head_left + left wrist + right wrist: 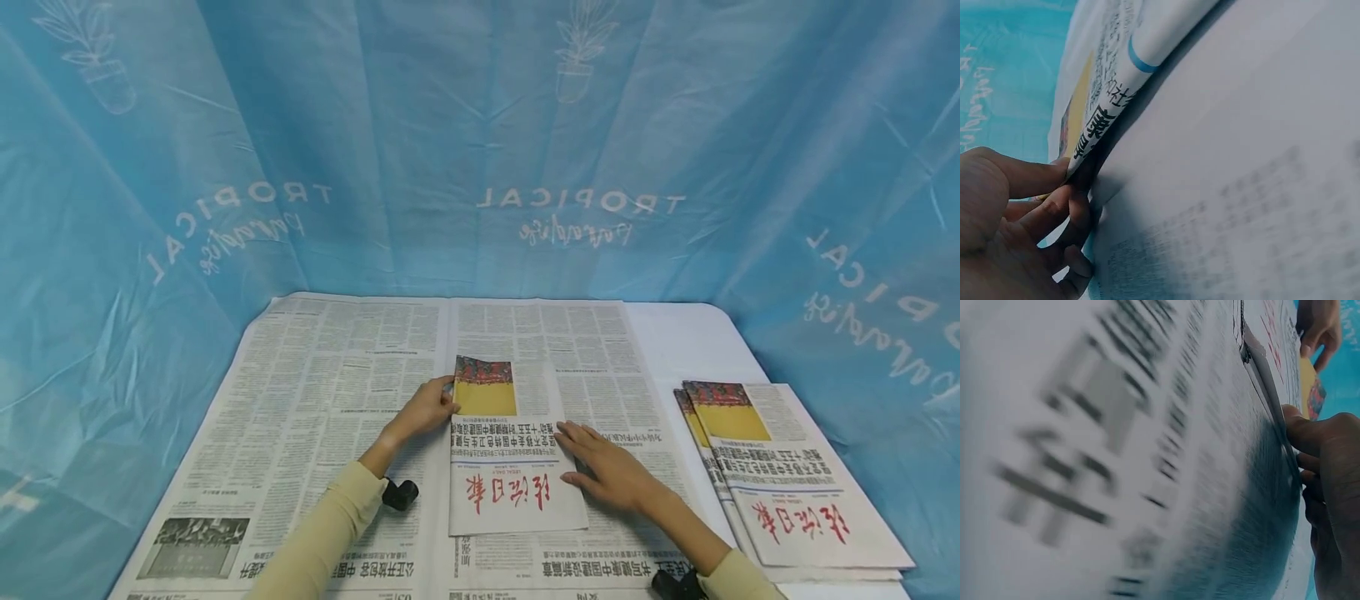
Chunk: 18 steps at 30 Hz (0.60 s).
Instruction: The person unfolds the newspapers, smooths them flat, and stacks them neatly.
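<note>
A folded newspaper [517, 475] with a red masthead and a yellow-and-red picture lies on a spread newspaper sheet in the head view. At its left edge, near the picture, my left hand [427, 408] pinches the fold between thumb and fingers. The left wrist view shows that hand [1029, 206] at the corner of the rolled-looking fold [1116, 94]. Across from it, my right hand [611, 471] rests along the right edge, fingers stretched out and thumb spread. In the right wrist view the thumb of the right hand [1335, 462] touches the paper's edge.
Spread newspaper sheets [315, 383] cover much of the white table [682, 333]. A stack of similar folded newspapers [810, 475] lies at the right. Blue printed curtains [480, 167] hang behind and at both sides.
</note>
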Tool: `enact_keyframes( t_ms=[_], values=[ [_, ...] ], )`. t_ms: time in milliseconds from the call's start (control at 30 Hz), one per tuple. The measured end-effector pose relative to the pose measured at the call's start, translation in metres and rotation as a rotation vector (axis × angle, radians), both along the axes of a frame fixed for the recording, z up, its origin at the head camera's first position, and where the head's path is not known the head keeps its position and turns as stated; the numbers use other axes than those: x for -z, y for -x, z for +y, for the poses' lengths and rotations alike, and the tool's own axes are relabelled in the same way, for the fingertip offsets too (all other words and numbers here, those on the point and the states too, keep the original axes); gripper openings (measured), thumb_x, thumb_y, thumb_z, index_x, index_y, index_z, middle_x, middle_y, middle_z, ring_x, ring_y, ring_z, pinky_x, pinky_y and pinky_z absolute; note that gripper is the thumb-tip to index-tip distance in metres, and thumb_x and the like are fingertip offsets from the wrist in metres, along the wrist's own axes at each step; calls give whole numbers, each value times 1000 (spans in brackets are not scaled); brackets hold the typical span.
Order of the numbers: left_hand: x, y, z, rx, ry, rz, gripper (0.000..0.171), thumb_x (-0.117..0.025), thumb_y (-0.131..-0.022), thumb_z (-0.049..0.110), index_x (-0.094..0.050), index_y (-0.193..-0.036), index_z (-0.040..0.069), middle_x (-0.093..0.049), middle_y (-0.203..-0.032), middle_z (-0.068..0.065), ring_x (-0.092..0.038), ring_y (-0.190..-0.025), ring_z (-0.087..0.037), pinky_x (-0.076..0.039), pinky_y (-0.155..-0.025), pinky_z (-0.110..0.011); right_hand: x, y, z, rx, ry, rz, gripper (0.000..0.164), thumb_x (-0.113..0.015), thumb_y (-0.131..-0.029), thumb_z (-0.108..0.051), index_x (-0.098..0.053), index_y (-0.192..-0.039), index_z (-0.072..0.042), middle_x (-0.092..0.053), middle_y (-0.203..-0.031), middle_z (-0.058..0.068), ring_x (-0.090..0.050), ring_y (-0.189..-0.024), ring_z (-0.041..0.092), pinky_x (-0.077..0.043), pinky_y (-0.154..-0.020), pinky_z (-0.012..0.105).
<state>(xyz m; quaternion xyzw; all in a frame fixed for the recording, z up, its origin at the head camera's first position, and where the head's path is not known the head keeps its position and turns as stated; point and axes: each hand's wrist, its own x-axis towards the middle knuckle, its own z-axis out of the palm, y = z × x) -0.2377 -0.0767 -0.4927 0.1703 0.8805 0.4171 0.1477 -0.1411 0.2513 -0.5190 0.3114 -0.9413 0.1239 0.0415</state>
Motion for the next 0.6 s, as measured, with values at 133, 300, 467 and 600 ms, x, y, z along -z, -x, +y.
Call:
enact_keyframes(
  t_ms=[133, 300, 467, 600],
  values=[
    [-1, 9, -3, -27, 40, -17, 60, -60, -87, 7, -31, -137, -10, -60, -75, -6, -44, -54, -10, -37, -54, -25, -1, 7, -4, -1, -12, -62, 65, -53, -88, -48, -40, -139, -11, -34, -146, 8, -35, -131, 32, -34, -100, 48],
    [-6, 20, -7, -39, 34, -43, 63, -62, -86, 10, -30, -138, -8, -56, -78, -7, -45, -56, -13, -39, -57, -28, 2, 5, -8, 6, 11, -115, 64, -52, -89, -48, -38, -140, -12, -31, -147, 8, -32, -132, 33, -33, -100, 50],
    [-7, 42, 4, -42, -20, 31, 62, -59, -88, 9, -28, -139, -5, -52, -73, -7, -42, -56, -12, -36, -59, -28, 0, 4, -2, 36, 17, -83, 63, -55, -87, -47, -42, -138, -12, -34, -146, 7, -34, -131, 32, -35, -99, 49],
    [-3, 57, 11, -54, -27, 77, 54, -59, -88, 9, -38, -137, -1, -45, -64, -3, -35, -51, -12, -31, -54, -27, 0, 6, 0, 32, 17, -91, 63, -54, -88, -48, -41, -138, -12, -33, -147, 6, -34, -132, 31, -34, -100, 49]
  ],
)
